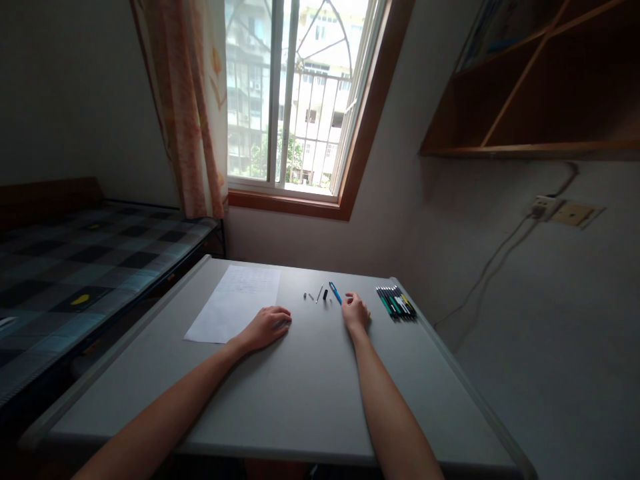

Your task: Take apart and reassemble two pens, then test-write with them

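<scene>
My left hand (267, 327) lies palm down on the grey table (310, 393), fingers flat and together, just right of a white sheet of paper (235, 302). My right hand (355, 312) rests on the table with its fingers curled, touching the near end of a blue pen barrel (335, 293). Left of the barrel lie small loose pen parts (318, 295): a thin refill, a dark cap and tiny bits. A row of several dark, green and yellow pens (397, 303) lies to the right of my right hand.
A bed with a checked cover (75, 267) stands close along the table's left side. Behind the table is a window (295, 93) with a curtain (187, 107). A wooden shelf (530, 87) hangs on the right wall above a socket with a cable (545, 208).
</scene>
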`<state>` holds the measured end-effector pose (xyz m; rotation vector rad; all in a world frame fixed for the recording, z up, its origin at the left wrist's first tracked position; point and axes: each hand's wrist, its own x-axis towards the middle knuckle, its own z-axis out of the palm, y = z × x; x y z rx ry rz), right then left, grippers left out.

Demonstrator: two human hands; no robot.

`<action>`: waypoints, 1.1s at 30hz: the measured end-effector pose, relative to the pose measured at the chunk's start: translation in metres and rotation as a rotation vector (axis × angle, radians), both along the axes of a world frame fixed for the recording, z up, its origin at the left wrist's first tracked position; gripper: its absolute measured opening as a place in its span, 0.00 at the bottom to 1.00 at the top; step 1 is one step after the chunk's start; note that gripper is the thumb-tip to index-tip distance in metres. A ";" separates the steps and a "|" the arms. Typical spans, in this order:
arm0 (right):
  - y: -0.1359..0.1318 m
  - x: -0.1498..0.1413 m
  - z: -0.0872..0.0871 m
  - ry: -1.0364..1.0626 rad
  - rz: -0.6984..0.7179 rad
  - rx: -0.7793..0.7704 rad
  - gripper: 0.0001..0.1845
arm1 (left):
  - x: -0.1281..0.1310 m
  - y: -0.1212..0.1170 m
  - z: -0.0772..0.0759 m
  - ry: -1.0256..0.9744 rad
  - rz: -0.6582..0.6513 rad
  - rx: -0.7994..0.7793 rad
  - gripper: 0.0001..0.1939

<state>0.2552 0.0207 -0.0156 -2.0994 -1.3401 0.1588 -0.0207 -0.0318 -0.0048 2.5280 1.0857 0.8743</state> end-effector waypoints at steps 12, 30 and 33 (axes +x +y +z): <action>0.001 0.000 -0.001 -0.034 -0.007 -0.015 0.14 | 0.000 0.002 -0.004 0.006 0.004 -0.011 0.10; -0.003 -0.004 0.004 -0.077 0.002 -0.034 0.14 | 0.001 0.000 0.002 -0.006 0.000 0.002 0.10; -0.003 -0.004 0.003 -0.093 -0.007 -0.033 0.14 | 0.002 -0.001 0.002 0.003 -0.002 -0.001 0.10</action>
